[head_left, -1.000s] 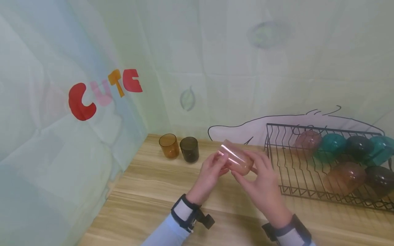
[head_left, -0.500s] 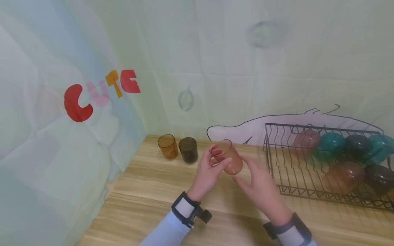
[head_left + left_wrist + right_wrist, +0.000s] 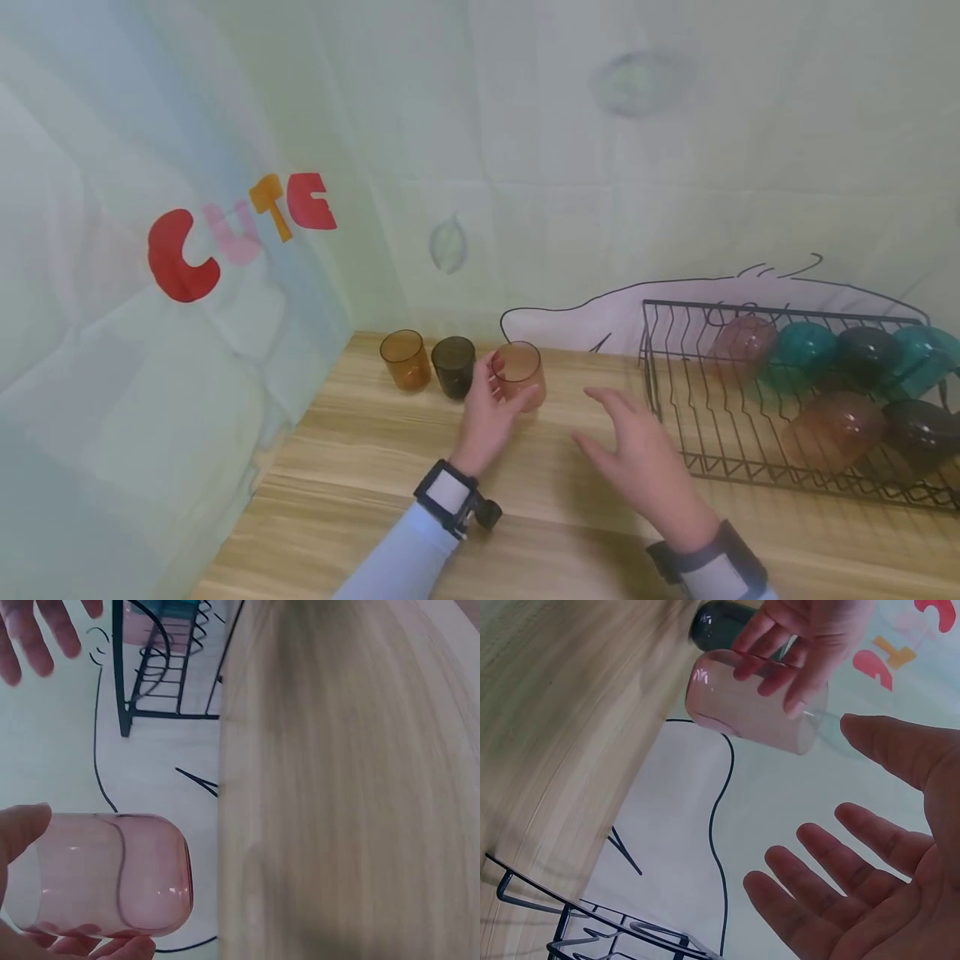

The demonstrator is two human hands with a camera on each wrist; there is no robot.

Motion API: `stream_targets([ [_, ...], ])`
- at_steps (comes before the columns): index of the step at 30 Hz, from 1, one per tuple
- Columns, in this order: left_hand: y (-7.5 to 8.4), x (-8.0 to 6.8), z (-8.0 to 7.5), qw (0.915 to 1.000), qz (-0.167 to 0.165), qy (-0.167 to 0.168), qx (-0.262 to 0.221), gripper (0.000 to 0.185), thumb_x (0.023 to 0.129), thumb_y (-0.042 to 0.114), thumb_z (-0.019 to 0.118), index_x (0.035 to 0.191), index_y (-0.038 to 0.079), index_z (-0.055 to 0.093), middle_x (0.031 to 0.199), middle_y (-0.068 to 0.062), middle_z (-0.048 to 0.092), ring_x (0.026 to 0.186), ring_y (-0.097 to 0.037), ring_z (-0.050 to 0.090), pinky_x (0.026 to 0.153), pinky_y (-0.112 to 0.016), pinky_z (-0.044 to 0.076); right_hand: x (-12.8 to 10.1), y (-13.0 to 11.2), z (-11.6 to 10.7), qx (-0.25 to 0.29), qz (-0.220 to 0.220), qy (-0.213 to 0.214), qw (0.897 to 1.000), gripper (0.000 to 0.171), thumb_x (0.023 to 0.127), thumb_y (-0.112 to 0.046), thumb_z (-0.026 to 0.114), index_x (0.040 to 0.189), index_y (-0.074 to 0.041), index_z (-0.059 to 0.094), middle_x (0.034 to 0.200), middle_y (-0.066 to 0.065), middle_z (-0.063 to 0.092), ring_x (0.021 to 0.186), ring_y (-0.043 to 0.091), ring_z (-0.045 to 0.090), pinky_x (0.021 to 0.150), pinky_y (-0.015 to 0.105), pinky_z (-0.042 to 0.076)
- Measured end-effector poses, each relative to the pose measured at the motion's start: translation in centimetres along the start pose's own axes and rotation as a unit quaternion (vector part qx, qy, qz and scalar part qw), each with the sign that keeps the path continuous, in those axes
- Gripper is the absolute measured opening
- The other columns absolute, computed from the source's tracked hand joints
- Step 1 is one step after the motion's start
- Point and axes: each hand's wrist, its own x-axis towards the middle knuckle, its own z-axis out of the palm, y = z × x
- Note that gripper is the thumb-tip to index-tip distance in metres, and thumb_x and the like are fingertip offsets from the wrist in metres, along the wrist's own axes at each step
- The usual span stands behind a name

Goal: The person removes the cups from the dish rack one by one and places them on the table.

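Note:
A clear pink glass (image 3: 528,385), rim up and nearly upright, is gripped by my left hand (image 3: 486,417) with thumb and fingers round its side. In the left wrist view the base of the pink glass (image 3: 161,877) shows close over the wooden table. Just left of it a dark grey glass (image 3: 454,371) stands upright, and beyond that an amber glass (image 3: 406,362). My right hand (image 3: 647,460) hovers between the pink glass and the rack, fingers apart, holding nothing; the right wrist view shows its spread fingers (image 3: 810,889).
A black wire rack (image 3: 678,400) stands on the right of the wooden table (image 3: 360,467). It bears several upturned glasses, among them a teal glass (image 3: 804,350), a pink-brown glass (image 3: 834,429) and a dark glass (image 3: 924,429). A printed cloth (image 3: 555,208) hangs behind.
The pink glass turned from tilted to upright and moved left beside the dark grey glass in my left hand. My right hand let go of it and stays apart.

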Motion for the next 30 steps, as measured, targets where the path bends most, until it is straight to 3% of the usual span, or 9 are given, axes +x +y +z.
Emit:
stream_targets([
  [5, -1.4, 0.7, -0.2, 0.9997, -0.011, 0.017, 0.015, 0.077, 0.075, 0.04, 0.076, 0.137, 0.024, 0.034, 0.133, 0.001, 0.048, 0.12, -0.021, 0.05, 0.1, -0.039, 0.045, 0.0, 0.1, 0.0, -0.003, -0.001, 0.002, 1.0, 0.06, 0.078, -0.037, 0.073, 0.129, -0.014, 0.052, 0.13, 0.008, 0.056, 0.116, 0.027, 0.055, 0.096, 0.048, 0.047],
  [13, -2.8, 1.6, -0.5, 0.9988, -0.001, 0.029, 0.04, 0.078, 0.076, 0.04, 0.076, 0.139, 0.023, 0.033, 0.135, -0.002, 0.049, 0.118, -0.021, 0.051, 0.098, -0.04, 0.045, 0.0, 0.2, -0.1, -0.006, -0.009, 0.006, 1.0, 0.058, 0.077, -0.035, 0.075, 0.127, -0.014, 0.054, 0.129, 0.007, 0.056, 0.114, 0.026, 0.057, 0.095, 0.046, 0.049],
  [30, -3.8, 3.1, -0.8, 0.9933, -0.006, 0.074, 0.089, 0.076, 0.077, 0.032, 0.075, 0.138, 0.019, 0.032, 0.135, -0.008, 0.049, 0.123, -0.019, 0.049, 0.105, -0.04, 0.04, 0.0, 0.5, -0.3, -0.013, -0.003, 0.008, 1.0, 0.054, 0.077, -0.034, 0.075, 0.124, -0.015, 0.057, 0.127, 0.005, 0.058, 0.112, 0.024, 0.058, 0.093, 0.044, 0.05],
])
